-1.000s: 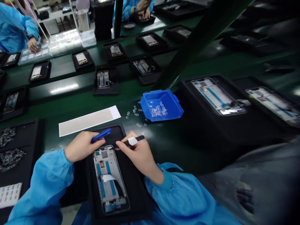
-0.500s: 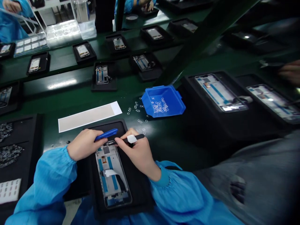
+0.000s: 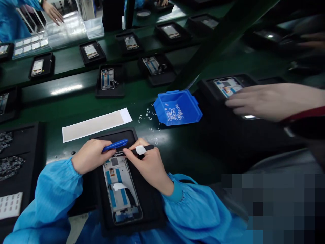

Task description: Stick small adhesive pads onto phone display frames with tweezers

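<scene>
My left hand (image 3: 92,156) is closed around a blue pen-like tool (image 3: 115,145), and its thumb and fingers rest at the top edge of an opened phone frame (image 3: 121,189). Between the thumb and fingers of my right hand (image 3: 149,166) are slim black tweezers (image 3: 149,147) with a white wrap; their tips reach the frame's top end and are hard to make out. The phone frame lies in a black foam tray (image 3: 152,206) in front of me. Blue strips and a loose white-and-black flex cable (image 3: 124,187) show inside it.
A blue bin (image 3: 194,113) holds small white rings, with several more scattered beside it. A white strip sheet (image 3: 93,125) lies behind my tray. At left is a black tray (image 3: 27,135) of small dark parts. A co-worker's hand (image 3: 276,100) covers another phone tray at right.
The co-worker's hand at right has reached in over the phone there. Another person's hand at the far left has moved over the clear trays. My hands have hardly moved.
</scene>
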Demonstrator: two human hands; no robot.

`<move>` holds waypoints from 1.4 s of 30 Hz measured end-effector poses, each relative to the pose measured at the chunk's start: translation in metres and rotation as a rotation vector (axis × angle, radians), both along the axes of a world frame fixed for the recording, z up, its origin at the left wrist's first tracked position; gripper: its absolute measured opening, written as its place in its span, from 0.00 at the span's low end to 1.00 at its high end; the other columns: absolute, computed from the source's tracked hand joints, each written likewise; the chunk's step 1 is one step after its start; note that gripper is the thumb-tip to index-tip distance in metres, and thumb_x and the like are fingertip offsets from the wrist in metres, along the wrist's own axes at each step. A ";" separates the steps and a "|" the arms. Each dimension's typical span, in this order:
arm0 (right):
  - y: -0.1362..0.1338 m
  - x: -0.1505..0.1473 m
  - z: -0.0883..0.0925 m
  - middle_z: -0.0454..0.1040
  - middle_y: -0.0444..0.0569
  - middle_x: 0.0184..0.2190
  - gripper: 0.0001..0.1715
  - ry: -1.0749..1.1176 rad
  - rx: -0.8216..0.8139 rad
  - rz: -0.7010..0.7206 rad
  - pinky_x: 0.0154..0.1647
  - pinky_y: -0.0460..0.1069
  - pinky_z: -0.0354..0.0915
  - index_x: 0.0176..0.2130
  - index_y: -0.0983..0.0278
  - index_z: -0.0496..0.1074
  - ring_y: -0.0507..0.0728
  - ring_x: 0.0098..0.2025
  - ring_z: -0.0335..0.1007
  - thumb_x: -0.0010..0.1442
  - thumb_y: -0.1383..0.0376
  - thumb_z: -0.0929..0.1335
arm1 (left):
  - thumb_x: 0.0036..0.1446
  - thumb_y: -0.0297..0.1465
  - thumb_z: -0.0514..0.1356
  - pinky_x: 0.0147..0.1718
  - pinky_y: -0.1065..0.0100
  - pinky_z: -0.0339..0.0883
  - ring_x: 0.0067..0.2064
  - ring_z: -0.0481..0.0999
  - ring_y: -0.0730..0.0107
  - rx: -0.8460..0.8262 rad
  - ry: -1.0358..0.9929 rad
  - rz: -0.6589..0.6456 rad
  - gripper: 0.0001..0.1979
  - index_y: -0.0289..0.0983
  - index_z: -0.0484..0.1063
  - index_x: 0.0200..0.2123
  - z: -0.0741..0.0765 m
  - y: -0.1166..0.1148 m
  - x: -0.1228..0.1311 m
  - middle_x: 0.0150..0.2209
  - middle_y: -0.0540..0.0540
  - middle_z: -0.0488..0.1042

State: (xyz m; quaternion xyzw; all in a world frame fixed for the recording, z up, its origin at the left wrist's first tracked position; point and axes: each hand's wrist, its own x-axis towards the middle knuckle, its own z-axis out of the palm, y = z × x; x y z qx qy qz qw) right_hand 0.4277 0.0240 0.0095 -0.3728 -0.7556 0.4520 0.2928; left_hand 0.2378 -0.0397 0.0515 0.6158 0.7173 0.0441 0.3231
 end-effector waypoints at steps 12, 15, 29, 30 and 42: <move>0.000 0.000 0.002 0.71 0.43 0.22 0.13 0.020 -0.033 0.000 0.24 0.47 0.59 0.27 0.61 0.69 0.53 0.25 0.69 0.61 0.59 0.69 | 0.62 0.38 0.54 0.29 0.69 0.57 0.30 0.74 0.68 0.013 0.013 -0.016 0.12 0.40 0.73 0.32 0.000 -0.001 0.002 0.30 0.49 0.78; -0.001 0.000 0.002 0.72 0.43 0.22 0.13 0.014 -0.031 0.000 0.24 0.47 0.60 0.27 0.61 0.69 0.53 0.25 0.69 0.61 0.59 0.69 | 0.62 0.38 0.54 0.29 0.68 0.57 0.31 0.74 0.67 0.010 0.026 -0.019 0.11 0.40 0.73 0.33 0.001 0.000 0.003 0.31 0.49 0.77; -0.001 0.001 0.004 0.67 0.40 0.22 0.14 0.038 0.056 0.005 0.24 0.47 0.58 0.25 0.60 0.64 0.51 0.23 0.65 0.61 0.62 0.69 | 0.62 0.35 0.55 0.30 0.67 0.62 0.38 0.78 0.61 -0.037 0.220 -0.012 0.09 0.42 0.75 0.38 0.005 0.002 0.017 0.37 0.48 0.81; -0.002 0.002 0.003 0.67 0.41 0.22 0.14 0.045 0.049 0.006 0.24 0.47 0.58 0.26 0.60 0.64 0.51 0.23 0.65 0.61 0.62 0.69 | 0.62 0.35 0.55 0.30 0.67 0.62 0.38 0.79 0.61 -0.040 0.227 -0.016 0.09 0.42 0.75 0.38 0.005 0.002 0.018 0.37 0.48 0.81; -0.003 -0.001 0.005 0.67 0.40 0.21 0.18 -0.017 0.099 0.042 0.25 0.47 0.58 0.24 0.59 0.58 0.52 0.23 0.65 0.61 0.62 0.68 | 0.62 0.35 0.55 0.34 0.66 0.66 0.42 0.79 0.59 -0.050 0.205 -0.009 0.10 0.42 0.75 0.40 0.004 0.001 0.017 0.41 0.47 0.81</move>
